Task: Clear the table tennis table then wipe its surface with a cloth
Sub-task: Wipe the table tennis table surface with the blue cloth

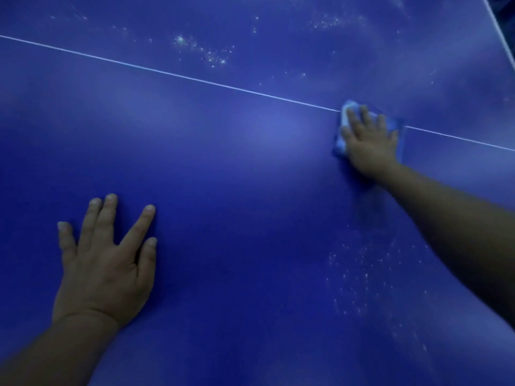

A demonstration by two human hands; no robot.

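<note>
The blue table tennis table [223, 151] fills the view, crossed by a thin white centre line [172, 74]. My right hand [369, 140] lies flat with straight fingers on a blue and white cloth [343, 122], pressing it onto the table right on the centre line. Most of the cloth is hidden under the hand. My left hand [104, 263] rests palm down on the bare surface at the lower left, fingers spread, holding nothing.
Patches of white specks or droplets lie on the surface beyond the line [206, 52] and near my right forearm [367, 274]. A white edge line [501, 34] marks the table's border at the top right.
</note>
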